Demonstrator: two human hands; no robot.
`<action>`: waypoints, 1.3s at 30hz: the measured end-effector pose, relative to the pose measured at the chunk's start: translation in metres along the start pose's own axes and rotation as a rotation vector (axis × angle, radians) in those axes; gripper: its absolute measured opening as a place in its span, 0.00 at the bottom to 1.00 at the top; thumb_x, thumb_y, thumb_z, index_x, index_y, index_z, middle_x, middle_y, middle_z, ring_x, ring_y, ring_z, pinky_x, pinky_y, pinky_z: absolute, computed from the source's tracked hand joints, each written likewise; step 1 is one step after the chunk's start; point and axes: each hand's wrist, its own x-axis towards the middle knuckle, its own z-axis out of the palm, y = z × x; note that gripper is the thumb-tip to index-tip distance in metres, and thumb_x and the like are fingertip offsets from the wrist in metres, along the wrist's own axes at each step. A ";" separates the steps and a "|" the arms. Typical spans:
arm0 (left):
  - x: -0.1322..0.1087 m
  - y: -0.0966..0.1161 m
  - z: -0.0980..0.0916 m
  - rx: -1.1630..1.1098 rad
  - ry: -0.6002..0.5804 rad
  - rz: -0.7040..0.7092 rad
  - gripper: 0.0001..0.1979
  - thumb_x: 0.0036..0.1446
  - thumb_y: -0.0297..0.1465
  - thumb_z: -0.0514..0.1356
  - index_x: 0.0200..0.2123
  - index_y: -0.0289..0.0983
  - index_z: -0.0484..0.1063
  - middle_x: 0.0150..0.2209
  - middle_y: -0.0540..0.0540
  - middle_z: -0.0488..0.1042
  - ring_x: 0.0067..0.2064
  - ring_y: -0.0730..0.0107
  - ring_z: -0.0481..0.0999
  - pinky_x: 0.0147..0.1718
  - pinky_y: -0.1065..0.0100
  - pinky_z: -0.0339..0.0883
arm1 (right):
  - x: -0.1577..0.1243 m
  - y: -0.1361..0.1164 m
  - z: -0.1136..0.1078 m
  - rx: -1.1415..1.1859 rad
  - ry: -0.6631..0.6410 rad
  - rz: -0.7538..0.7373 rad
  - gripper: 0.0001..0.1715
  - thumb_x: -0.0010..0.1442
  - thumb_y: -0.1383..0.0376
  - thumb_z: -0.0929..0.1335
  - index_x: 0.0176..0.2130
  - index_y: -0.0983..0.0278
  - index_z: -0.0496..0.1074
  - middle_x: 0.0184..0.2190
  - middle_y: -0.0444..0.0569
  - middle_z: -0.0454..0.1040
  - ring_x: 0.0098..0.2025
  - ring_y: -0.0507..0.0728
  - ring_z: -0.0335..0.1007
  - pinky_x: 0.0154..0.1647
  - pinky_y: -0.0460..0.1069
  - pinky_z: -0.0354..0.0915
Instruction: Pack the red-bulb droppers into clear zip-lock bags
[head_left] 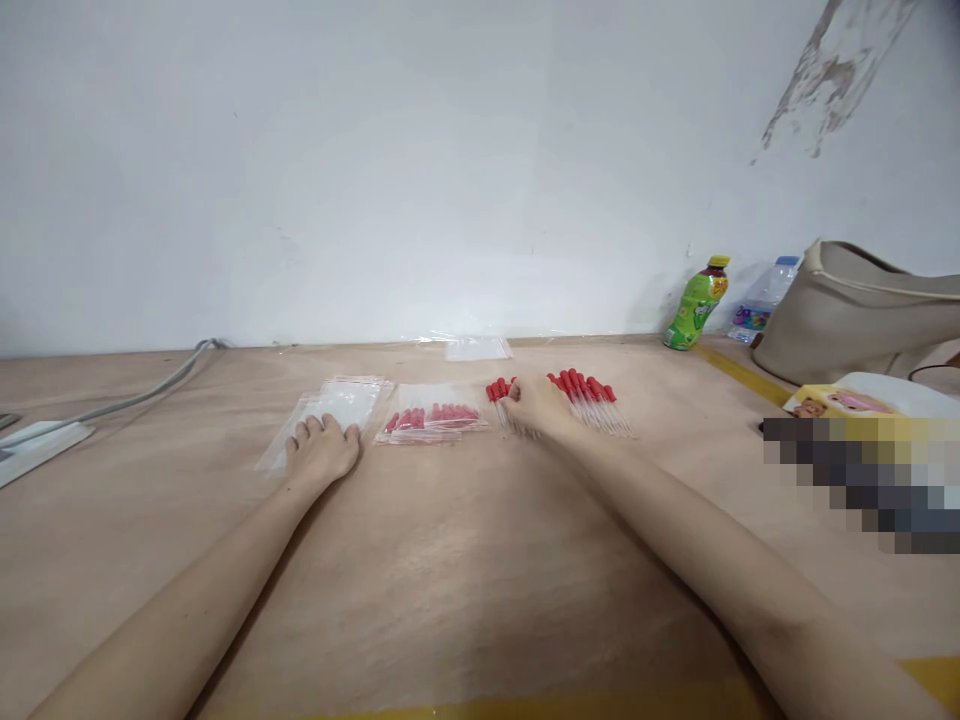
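- Closest to me: a strip of yellow tape (465,710) along the near edge of the brown tabletop (420,570), both bare forearms reaching over it.
- Left hand (322,452) is open, palm down, fingers a bit spread, resting on some clear plastic bags (349,395).
- Just right of those, between the two hands: filled bags (435,418) with red-ended pieces showing through, overlapping each other.
- Right hand (538,405) has its fingers curled in at the loose red-topped sticks (585,388), with some on either side of it. Can't tell if it's actually gripping any.
- Off right there's a yellow-and-white packet (847,400), partly pixelated.
- Grey cable (161,385) over on the left.
- Further back, a white sheet (478,349) by the wall (360,180), plus a green bottle (694,312), a clear bottle (765,300) and a beige handbag (847,310) on the right.
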 end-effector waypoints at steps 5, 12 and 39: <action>0.001 -0.004 0.000 -0.021 0.013 0.046 0.22 0.57 0.34 0.42 0.42 0.25 0.68 0.46 0.25 0.66 0.50 0.42 0.63 0.43 0.49 0.57 | 0.011 -0.015 0.014 -0.012 -0.027 0.047 0.14 0.48 0.60 0.65 0.34 0.65 0.72 0.37 0.57 0.73 0.40 0.63 0.69 0.35 0.52 0.63; -0.007 0.001 -0.011 -0.122 0.183 0.016 0.22 0.60 0.33 0.40 0.45 0.30 0.68 0.49 0.30 0.66 0.52 0.41 0.61 0.44 0.42 0.54 | 0.022 -0.022 0.020 0.049 -0.035 0.109 0.14 0.47 0.64 0.66 0.35 0.67 0.72 0.38 0.61 0.73 0.40 0.65 0.69 0.34 0.53 0.63; -0.107 0.069 -0.049 -0.339 -0.361 1.163 0.23 0.64 0.39 0.42 0.61 0.46 0.42 0.63 0.49 0.39 0.63 0.62 0.38 0.59 0.53 0.37 | -0.096 0.051 0.008 1.315 0.055 0.099 0.36 0.45 0.55 0.70 0.46 0.59 0.47 0.23 0.37 0.64 0.23 0.51 0.69 0.25 0.48 0.67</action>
